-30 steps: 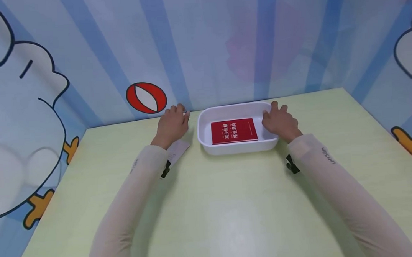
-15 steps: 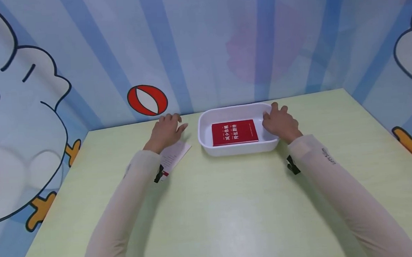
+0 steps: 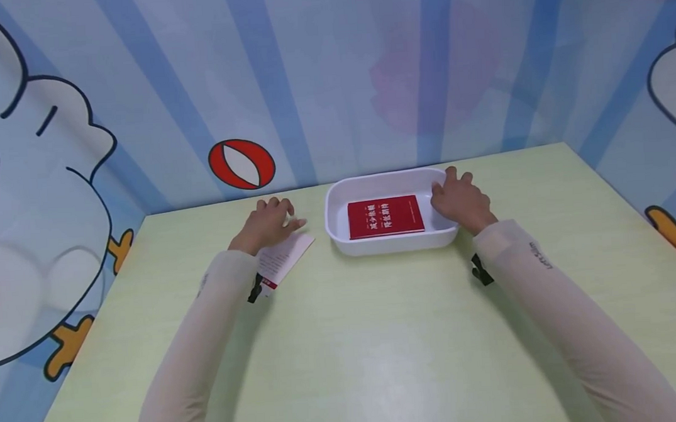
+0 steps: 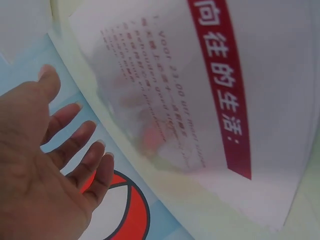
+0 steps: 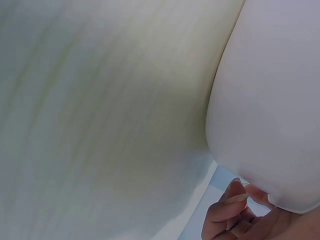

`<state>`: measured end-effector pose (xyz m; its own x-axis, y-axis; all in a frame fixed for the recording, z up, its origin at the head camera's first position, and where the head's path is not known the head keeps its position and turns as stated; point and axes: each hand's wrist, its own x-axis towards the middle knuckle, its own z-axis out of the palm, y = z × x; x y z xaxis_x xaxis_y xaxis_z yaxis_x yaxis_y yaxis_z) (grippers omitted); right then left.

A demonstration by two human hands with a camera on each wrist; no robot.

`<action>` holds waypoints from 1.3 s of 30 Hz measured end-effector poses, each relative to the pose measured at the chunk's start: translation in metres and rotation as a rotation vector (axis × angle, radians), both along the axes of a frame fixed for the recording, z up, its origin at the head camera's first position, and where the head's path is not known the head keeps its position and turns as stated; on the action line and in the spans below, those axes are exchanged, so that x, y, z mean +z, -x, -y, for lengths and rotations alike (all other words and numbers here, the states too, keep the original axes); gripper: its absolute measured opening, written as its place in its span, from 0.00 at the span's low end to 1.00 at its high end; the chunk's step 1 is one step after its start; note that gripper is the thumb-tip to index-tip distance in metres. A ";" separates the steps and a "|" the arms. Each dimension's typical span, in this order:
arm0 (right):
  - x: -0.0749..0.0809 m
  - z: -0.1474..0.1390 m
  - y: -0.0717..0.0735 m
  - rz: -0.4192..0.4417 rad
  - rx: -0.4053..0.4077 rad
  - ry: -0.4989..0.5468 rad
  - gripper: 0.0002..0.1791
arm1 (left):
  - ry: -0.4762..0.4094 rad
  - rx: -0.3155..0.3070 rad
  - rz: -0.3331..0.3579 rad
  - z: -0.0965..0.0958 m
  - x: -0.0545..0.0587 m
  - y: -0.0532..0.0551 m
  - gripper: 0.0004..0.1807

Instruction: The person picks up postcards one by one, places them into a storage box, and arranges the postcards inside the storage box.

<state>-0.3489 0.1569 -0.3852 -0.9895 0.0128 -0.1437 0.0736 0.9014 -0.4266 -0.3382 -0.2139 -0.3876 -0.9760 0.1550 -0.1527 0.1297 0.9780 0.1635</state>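
Note:
A white plastic basin [image 3: 395,243] stands at the back of the table, with a red booklet [image 3: 386,217] bearing white characters lying flat inside. My right hand [image 3: 461,200] grips the basin's right rim, thumb over the inner side; in the right wrist view its curled fingers [image 5: 230,215] show beyond the outer wall. My left hand [image 3: 266,225] hovers over a glossy printed card [image 3: 283,257] left of the basin. Its fingers [image 4: 75,145] are loosely bent and hold nothing. The card carries a red strip with white characters and is partly hidden by the hand and sleeve.
The pale yellow-green table [image 3: 366,335] meets a blue striped wall [image 3: 343,78] just behind the basin. Printed cartoon figures and a red and white ball [image 3: 241,164] decorate the walls. A second wall closes off each side.
My left hand has drawn back left and down, away from the basin's left side, uncovering more of the card. The right hand, basin and booklet stay put.

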 end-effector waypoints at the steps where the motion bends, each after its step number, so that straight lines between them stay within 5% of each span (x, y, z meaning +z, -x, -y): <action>1: 0.000 0.000 0.000 -0.001 0.001 0.000 0.36 | -0.002 0.002 0.010 0.001 0.000 -0.001 0.26; 17: -0.002 0.004 -0.003 0.027 -0.024 0.007 0.37 | -0.087 -0.024 0.060 0.009 -0.009 -0.012 0.25; 39: -0.002 0.002 -0.002 0.000 -0.029 0.013 0.36 | -0.073 0.007 0.058 0.002 -0.012 -0.005 0.22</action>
<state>-0.3473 0.1547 -0.3873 -0.9888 0.0393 -0.1436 0.0992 0.8934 -0.4382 -0.3333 -0.2157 -0.4001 -0.9671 0.1607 -0.1974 0.1109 0.9641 0.2411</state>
